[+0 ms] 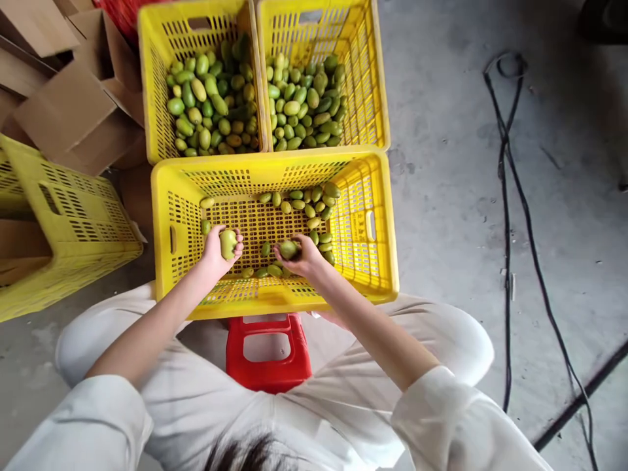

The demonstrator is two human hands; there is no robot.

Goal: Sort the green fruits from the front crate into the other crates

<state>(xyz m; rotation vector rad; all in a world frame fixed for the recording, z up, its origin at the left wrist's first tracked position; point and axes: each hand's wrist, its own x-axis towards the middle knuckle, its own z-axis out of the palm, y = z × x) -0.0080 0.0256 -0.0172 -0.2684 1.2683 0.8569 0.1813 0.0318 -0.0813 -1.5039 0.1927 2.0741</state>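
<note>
My left hand (pixel 212 252) is closed round a yellow-green oval fruit (pixel 228 244), which looks like a small mango. In my right hand (pixel 307 256) another green mango-like fruit (pixel 289 249) rests in curled fingers. Both hands are over the inside of the near yellow crate (pixel 275 303). On that crate's slotted bottom lie several loose fruits, with a cluster (pixel 316 198) toward the far right and a few along the near side. One yellowish fruit (pixel 207 203) lies apart at the left. My hands hide part of the bottom.
Behind stand two yellow crates, left (pixel 147 85) and right (pixel 380 78), holding many similar fruits. Cardboard boxes (pixel 73 108) and a tilted yellow crate (pixel 81 242) are at left. A red stool (pixel 267 376) sits between my legs. Black cable (pixel 507 216) lies on the concrete floor.
</note>
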